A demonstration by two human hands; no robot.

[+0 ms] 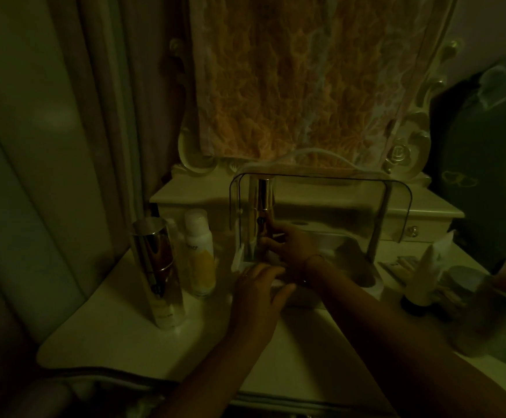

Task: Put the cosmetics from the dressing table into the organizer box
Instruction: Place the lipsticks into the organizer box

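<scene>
On a dim cream table (119, 336), the clear box (321, 212) stands at the middle, the right hand (291, 245) inside it clamped on a gold bottle (263, 206), the left hand (257, 291) spread flat on its front edge, a white can (200, 251) left of it.

Organizer box (396, 203): clear glossy plastic. Bottle in my right hand (291, 247): shiny gold metal finish (264, 194). Tall cylinder (155, 267): mirror-like metallic. Spray can (200, 254): smooth, matt white cap. Bench (131, 327): smooth cream lacquer. Curtain (291, 86): patterned cloth.
</scene>
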